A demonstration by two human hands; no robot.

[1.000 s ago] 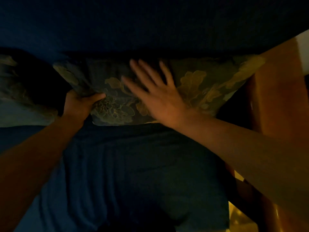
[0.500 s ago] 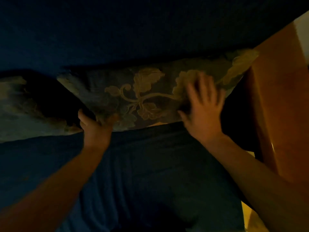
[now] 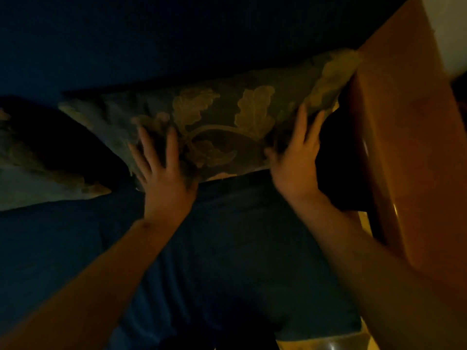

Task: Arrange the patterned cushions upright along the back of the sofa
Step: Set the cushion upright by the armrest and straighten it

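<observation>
A patterned cushion with pale leaf shapes leans against the dark blue sofa back, its right corner touching the wooden armrest. My left hand lies on its lower left face with fingers spread and the thumb tucked under the bottom edge. Against the cushion's lower right part, my right hand presses flat with fingers pointing up. A second patterned cushion lies at the far left, tilted, and is partly cut off by the frame.
The blue seat stretches below the cushions toward me. A dark gap sits between the cushion and the armrest. A pale wall shows at the top right. The room is very dim.
My left hand went from gripping the cushion's lower left edge to lying spread on its face. My right hand slid right to the cushion's end. The cushion stands more upright.
</observation>
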